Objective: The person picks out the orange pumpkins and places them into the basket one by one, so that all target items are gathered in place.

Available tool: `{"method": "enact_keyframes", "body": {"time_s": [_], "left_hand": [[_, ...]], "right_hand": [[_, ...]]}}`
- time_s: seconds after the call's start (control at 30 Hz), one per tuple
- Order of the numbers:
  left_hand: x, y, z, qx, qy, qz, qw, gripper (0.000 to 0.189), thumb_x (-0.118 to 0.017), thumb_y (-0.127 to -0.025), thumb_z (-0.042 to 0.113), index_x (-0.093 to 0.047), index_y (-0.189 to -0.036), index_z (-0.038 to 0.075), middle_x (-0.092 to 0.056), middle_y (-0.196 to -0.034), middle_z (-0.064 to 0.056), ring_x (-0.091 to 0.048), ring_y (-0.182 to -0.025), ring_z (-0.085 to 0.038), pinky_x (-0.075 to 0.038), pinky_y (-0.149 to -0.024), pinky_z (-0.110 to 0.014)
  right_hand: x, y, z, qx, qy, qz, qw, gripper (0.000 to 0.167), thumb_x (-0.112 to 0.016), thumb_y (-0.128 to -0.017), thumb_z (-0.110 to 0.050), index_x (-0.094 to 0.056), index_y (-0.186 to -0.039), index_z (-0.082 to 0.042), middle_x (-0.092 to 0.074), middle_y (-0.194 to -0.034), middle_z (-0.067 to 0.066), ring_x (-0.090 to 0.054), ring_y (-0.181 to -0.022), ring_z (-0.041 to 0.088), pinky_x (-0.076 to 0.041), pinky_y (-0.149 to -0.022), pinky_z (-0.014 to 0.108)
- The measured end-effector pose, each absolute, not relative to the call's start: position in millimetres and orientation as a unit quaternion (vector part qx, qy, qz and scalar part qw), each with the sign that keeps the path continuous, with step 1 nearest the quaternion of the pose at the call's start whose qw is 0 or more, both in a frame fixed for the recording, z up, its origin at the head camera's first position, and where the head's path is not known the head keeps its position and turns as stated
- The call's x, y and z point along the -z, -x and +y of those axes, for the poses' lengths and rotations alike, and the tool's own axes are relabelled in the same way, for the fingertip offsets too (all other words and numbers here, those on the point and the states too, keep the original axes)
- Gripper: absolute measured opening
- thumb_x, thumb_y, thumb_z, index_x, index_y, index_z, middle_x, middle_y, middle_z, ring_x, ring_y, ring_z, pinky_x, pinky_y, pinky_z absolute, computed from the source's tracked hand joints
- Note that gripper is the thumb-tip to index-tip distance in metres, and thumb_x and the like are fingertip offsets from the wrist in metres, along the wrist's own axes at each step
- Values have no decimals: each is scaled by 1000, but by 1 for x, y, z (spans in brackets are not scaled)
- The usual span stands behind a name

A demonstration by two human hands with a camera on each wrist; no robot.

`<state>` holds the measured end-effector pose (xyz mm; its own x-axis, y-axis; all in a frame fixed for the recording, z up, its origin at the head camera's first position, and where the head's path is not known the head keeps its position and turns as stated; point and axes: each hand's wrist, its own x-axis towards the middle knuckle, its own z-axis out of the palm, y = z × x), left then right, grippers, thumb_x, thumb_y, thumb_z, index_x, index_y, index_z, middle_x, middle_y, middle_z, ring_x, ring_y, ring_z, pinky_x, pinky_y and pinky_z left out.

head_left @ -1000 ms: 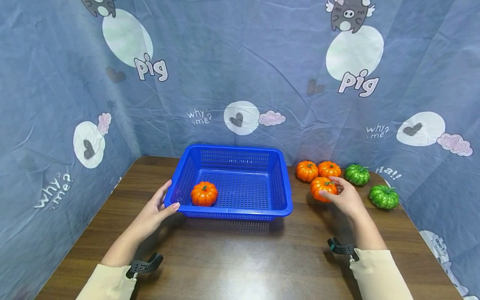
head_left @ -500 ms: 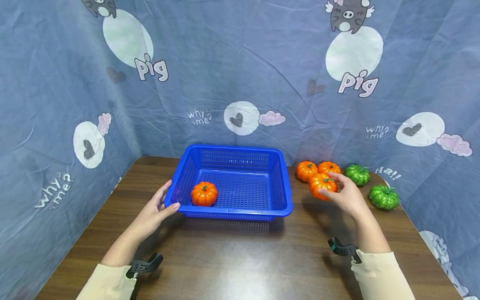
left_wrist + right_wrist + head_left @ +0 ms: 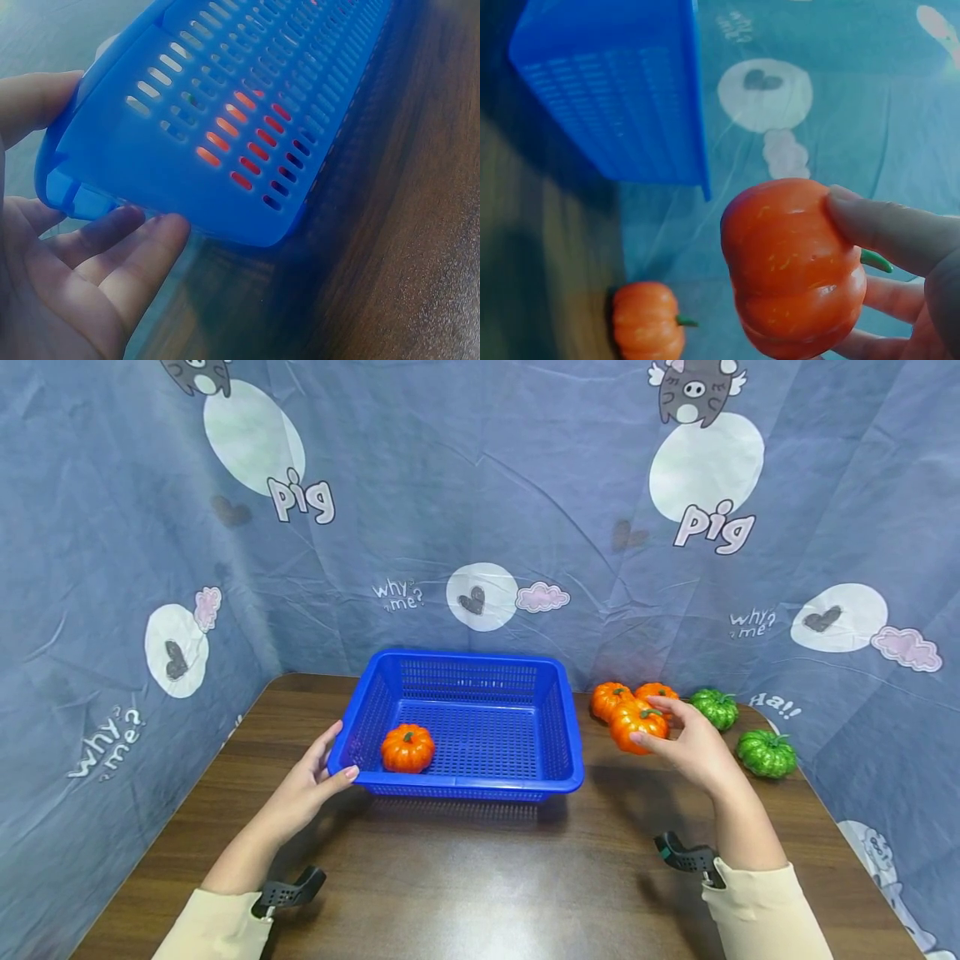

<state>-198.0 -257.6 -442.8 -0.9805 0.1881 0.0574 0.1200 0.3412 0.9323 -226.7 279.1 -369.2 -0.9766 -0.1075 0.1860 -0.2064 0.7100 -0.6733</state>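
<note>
My right hand (image 3: pixel 693 745) grips a small orange pumpkin (image 3: pixel 637 725) between thumb and fingers, lifted above the table at the right of the basket. In the right wrist view the same pumpkin (image 3: pixel 795 270) shows its green stem beside the thumb. My left hand (image 3: pixel 306 789) holds the left front corner of a blue plastic basket (image 3: pixel 457 782), thumb on the rim and fingers along the outer side. Another orange pumpkin (image 3: pixel 408 748) sits inside the basket, near its left front; its colour shows through the slots in the left wrist view.
Two orange pumpkins, one at the left (image 3: pixel 609 700) and one at the right (image 3: pixel 657 690), stand behind the held one, partly hidden. Two green pumpkins, a rear one (image 3: pixel 714 708) and a front one (image 3: pixel 767 753), are farther right. A printed blue cloth (image 3: pixel 480 510) hangs behind the wooden table (image 3: pixel 450 877).
My right hand has raised the orange pumpkin off the table and carried it slightly left. The left hand and the basket have stayed in place.
</note>
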Motion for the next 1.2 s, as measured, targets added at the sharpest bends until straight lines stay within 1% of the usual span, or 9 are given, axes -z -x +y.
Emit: {"method": "enact_keyframes", "body": {"time_s": [0.17,0.43,0.57,0.63,0.77,0.87,1.0,1.1,1.2], "left_hand": [[443,198,-257,-567,-97,817,30,82,-60,-101,22,-6,-162,12,-27,-156,-32,-43,-135,-49,-41,-103,-49],[443,198,-258,-569,-99,816,28,81,-60,-101,21,-7,-162,11,-28,-155,-32,-44,-134,-48,-44,-103,-41],[443,198,-258,-569,-100,816,27,82,-61,-101,21,-7,-161,10,-29,-154,-32,-44,-134,-48,-46,-102,-37],[443,197,-258,-569,-101,816,27,82,-61,-101,21,-7,-161,10,-29,-155,-33,-44,-134,-48,-45,-103,-39],[442,197,-257,-569,-100,816,28,81,-60,-101,18,-7,-161,10,-27,-156,-33,-42,-136,-49,-41,-103,-47],[442,198,-257,-569,-98,816,28,81,-60,-101,18,-6,-161,10,-27,-155,-33,-43,-135,-49,-41,-103,-48],[443,198,-256,-577,-102,810,29,81,-61,-101,19,-7,-161,10,-30,-154,-33,-44,-134,-48,-48,-101,-32],[444,198,-256,-585,-105,804,29,81,-61,-101,18,-7,-161,8,-31,-152,-33,-45,-133,-49,-48,-95,-19],[444,197,-256,-587,-105,802,30,81,-60,-101,17,-7,-161,8,-31,-152,-33,-45,-133,-49,-48,-95,-19]], "right_hand": [[361,223,273,-362,-94,-925,69,69,-78,-88,-29,-50,-141,5,-58,-132,27,-63,-108,39,-53,-83,40],[353,222,264,-359,-116,-923,80,65,-80,-87,-27,-53,-139,1,-60,-128,21,-64,-99,34,-52,-79,35],[348,221,260,-363,-124,-920,79,64,-79,-88,-26,-53,-139,1,-59,-131,23,-63,-106,39,-52,-87,44],[345,221,257,-364,-125,-920,74,64,-78,-88,-28,-53,-139,0,-57,-132,24,-61,-110,41,-51,-90,49],[336,222,252,-374,-126,-917,57,64,-77,-89,-28,-51,-141,-1,-55,-134,24,-60,-114,43,-51,-93,53],[330,224,247,-379,-130,-915,53,64,-77,-90,-27,-51,-142,-1,-54,-136,24,-58,-116,43,-51,-95,54],[323,226,241,-383,-139,-912,55,64,-77,-89,-27,-51,-142,-1,-54,-137,23,-57,-119,44,-49,-97,55],[320,229,235,-388,-144,-909,51,65,-78,-89,-28,-51,-142,-2,-55,-137,23,-57,-119,43,-50,-96,55],[317,232,230,-386,-147,-909,48,65,-78,-88,-29,-52,-142,-4,-56,-137,20,-57,-118,41,-49,-96,54]]}}
